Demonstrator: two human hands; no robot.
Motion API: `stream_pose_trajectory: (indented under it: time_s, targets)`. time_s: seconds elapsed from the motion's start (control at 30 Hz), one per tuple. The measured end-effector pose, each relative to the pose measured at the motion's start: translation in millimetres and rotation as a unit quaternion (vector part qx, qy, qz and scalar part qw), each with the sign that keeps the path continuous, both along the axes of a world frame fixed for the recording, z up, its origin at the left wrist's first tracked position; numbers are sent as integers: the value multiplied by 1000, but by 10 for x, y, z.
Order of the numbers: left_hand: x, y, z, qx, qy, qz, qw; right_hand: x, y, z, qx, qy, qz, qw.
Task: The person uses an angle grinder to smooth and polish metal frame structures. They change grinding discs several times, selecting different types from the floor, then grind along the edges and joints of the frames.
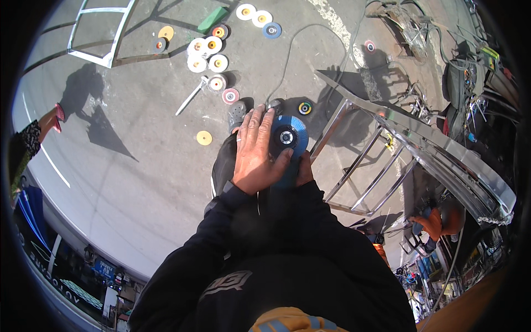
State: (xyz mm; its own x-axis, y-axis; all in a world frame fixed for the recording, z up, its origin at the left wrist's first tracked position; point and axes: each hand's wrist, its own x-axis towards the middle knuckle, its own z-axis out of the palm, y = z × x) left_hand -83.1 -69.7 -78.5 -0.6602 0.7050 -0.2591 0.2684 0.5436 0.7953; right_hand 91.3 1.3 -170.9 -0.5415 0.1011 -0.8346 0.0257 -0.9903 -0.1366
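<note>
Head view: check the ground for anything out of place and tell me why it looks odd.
Among the loose discs, two look most stray: a yellow disc left of the shoes, and a red-rimmed disc ahead and to the right, each lying alone, away from the clustered white discs.

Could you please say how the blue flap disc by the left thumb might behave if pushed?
The blue flap disc would probably turn about its central hub, being round and seemingly mounted there. Its overlapping flaps look abrasive, so it likely isn't slippery.
</note>
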Motion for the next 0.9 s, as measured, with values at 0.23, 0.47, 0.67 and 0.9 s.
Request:
stream_pose_trajectory:
  time_s: [0.23,0.47,0.67,0.9]
  targets:
    - [-47,187,-29,-7,-10,-48,999,87,483,52,-13,119,-51,992]
    - [-29,326,-237,0,20,-85,996,-84,991,-15,46,174,-62,982]
    - [60,32,-308,-59,-82,21,995,28,700,-41,-54,162,-74,983]
    - [-378,-799,-1585,-203,-187,83,958,-111,199,-533,-114,188,-96,971]
